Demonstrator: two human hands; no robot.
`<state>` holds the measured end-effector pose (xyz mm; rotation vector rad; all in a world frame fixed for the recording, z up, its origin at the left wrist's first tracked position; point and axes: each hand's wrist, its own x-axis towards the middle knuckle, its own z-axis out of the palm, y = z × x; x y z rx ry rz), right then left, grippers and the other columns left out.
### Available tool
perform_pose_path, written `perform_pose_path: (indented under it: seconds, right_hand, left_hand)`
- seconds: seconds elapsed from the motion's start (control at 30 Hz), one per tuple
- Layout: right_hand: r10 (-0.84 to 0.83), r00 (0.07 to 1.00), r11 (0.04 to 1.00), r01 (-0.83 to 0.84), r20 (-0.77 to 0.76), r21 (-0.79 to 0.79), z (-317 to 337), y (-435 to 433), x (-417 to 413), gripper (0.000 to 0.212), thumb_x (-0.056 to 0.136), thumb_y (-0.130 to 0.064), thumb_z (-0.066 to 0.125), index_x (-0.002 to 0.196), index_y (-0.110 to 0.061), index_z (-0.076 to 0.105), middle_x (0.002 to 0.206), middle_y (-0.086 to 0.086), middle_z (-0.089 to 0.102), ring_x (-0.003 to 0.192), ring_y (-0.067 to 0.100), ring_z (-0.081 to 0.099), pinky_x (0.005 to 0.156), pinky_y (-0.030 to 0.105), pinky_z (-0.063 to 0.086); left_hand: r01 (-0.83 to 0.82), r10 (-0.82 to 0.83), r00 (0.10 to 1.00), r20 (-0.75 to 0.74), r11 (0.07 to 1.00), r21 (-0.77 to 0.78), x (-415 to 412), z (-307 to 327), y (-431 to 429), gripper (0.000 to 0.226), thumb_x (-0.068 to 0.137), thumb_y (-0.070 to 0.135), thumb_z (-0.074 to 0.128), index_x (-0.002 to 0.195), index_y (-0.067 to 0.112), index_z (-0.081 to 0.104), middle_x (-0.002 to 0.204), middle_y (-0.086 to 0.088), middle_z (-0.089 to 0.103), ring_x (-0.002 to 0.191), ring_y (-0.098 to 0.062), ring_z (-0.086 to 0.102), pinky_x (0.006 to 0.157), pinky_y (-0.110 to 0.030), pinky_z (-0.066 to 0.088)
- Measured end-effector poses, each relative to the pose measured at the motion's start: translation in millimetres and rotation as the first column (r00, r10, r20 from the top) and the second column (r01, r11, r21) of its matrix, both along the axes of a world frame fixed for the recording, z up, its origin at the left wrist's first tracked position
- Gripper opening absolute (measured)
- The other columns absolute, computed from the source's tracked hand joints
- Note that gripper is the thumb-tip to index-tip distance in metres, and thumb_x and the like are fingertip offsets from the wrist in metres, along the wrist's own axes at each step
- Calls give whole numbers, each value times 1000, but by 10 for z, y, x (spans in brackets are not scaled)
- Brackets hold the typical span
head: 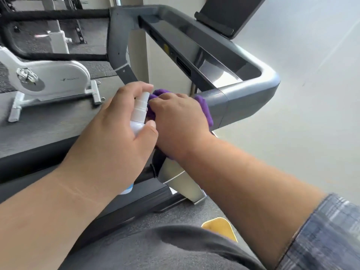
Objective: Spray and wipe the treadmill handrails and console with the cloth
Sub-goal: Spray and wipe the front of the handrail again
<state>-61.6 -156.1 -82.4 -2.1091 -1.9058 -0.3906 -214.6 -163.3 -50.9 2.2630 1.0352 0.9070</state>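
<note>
**Wiping the near handrail, console yet to come**

The right hand is pressing the cloth onto the near handrail, just short of its rounded corner, with its fingers curling down over the bunched fabric. The left hand is gripping the bottle just beside it. Its fingers are wrapping round the body and its forefinger is lying over the white nozzle, which is pointing toward the cloth.

By my reading, the job is sitting somewhere in its early or middle stretch. One rail is getting wiped, while no hand is touching the far handrail or the console. Whether either is already clean cannot be told.

The cloth is looking purple, plush and crumpled, poking out on both sides of the right hand and draping round the rail. The rail is looking grey and smooth, catching the light, with no wet streaks showing. The console is showing a dark, glossy face.
</note>
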Motion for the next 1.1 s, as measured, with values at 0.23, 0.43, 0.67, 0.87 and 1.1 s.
perform_pose_path:
  seconds: [0.23,0.43,0.67,0.87,1.1]
  right_hand:
    - [34,997,999,-37,-75,-35,48,-26,-28,57,77,-50,15,93,-27,66,96,-6,65,92,25,61,80,41,50]
    - [-228,941,970,242,-249,29,179,-160,554,24,86,-45,54,97,-32,71,111,-11,65,102,20,58,82,34,49]
    - [-369,821,903,427,-435,39,272,-341,880,22,90,-42,55,99,-30,72,109,-10,63,98,16,57,75,30,43]
    - [-320,767,856,485,-557,176,279,-527,622,20,85,-42,60,97,-32,71,96,-11,65,93,17,59,83,37,50]
    - [-386,706,793,583,-593,177,318,-654,535,23,83,-44,57,99,-35,72,97,-15,66,93,11,59,85,34,49]
  left_hand:
    - [78,-77,996,-36,997,29,-37,74,163,51,82,34,53,127,53,38,119,15,56,97,4,46,77,-1,32]
    - [214,-216,976,2,968,127,112,193,282,46,90,36,54,130,53,39,114,15,57,101,6,52,81,4,30]
    - [349,-378,915,144,918,190,483,576,409,47,89,40,50,129,56,32,103,12,64,79,-11,67,72,-34,53]
    - [451,-531,791,303,842,296,1126,837,721,48,99,35,50,142,32,29,111,3,60,82,-20,68,78,-32,56]
    - [554,-643,694,323,764,330,1979,672,1141,47,99,20,43,140,2,28,139,-3,33,129,-30,42,108,-36,36]
